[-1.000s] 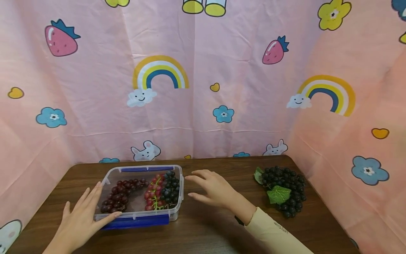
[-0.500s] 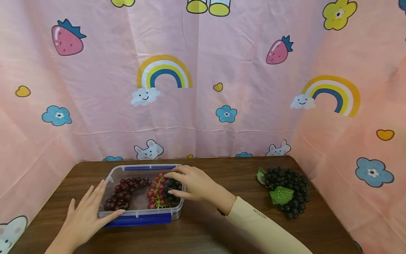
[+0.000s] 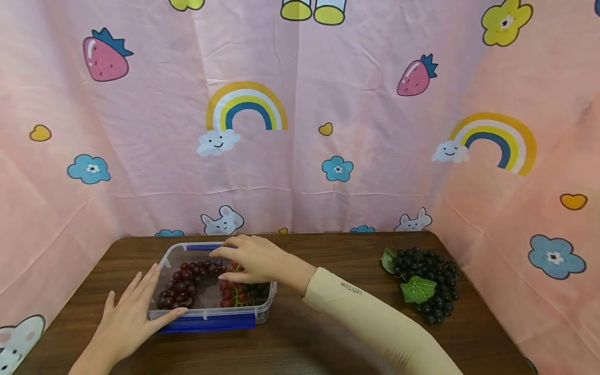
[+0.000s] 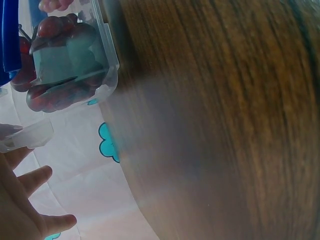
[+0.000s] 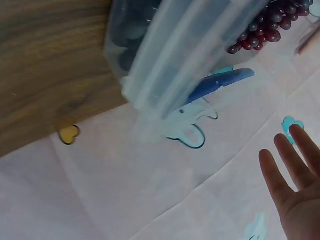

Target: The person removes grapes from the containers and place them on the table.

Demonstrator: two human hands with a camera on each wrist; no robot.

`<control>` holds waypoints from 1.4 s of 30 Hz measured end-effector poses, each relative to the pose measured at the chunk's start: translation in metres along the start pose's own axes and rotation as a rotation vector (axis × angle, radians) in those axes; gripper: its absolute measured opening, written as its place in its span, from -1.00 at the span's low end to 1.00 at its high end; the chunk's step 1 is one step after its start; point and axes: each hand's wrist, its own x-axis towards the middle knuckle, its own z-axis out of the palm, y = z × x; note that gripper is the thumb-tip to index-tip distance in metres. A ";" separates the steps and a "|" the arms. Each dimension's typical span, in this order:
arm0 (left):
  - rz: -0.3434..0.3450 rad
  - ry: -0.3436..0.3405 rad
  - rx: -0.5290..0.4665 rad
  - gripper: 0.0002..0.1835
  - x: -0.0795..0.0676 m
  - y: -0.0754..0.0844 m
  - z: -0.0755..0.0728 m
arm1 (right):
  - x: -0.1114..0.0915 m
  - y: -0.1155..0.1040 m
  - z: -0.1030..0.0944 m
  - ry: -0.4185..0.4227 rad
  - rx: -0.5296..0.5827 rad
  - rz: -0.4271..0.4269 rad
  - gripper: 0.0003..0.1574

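1. Box: clear plastic, left half of table, lidless top; blue latches on near and far sides.
2. Inside: maroon grapes left, red grapes right, black grapes at right wall.
3. Left hand: fingers spread, at box's near-left corner, thumb at near rim.
4. Right hand: over box's right part, above red grapes, fingers spread, holding nothing.
5. Leafy bunch: black, far right of table, well apart from box.
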 end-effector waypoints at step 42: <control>-0.002 0.008 -0.004 0.30 0.002 -0.002 0.003 | 0.151 -0.041 0.088 -0.526 -0.129 -0.016 0.27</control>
